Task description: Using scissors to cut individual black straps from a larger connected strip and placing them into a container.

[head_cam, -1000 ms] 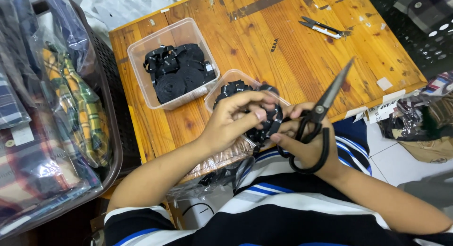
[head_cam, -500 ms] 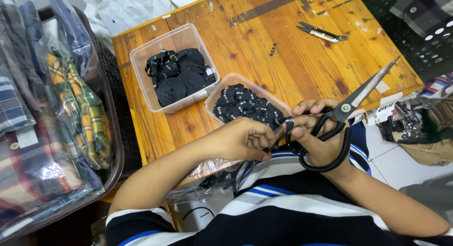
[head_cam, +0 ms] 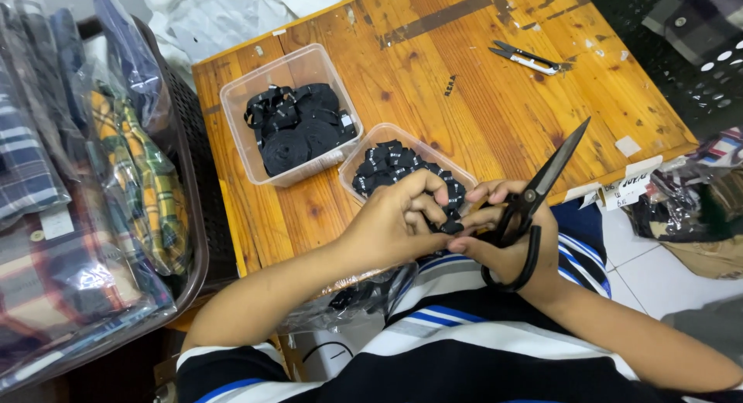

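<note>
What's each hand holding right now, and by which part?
Right hand holds the black scissors by the handle loops, blades pointing up and away. Left hand pinches a small black label piece at its fingertips.

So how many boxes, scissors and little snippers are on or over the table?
Clear plastic boxes: 2, a big box holding black ribbon rolls and a small box holding black cut pieces
Black scissors, in the right hand: 1
Small snippers: 1
Total: 4

Scuffed varnished wooden table [head_cam: 480,109]; clear plastic tubs [head_cam: 309,63]; dark metal scissors [head_cam: 542,188].
</note>
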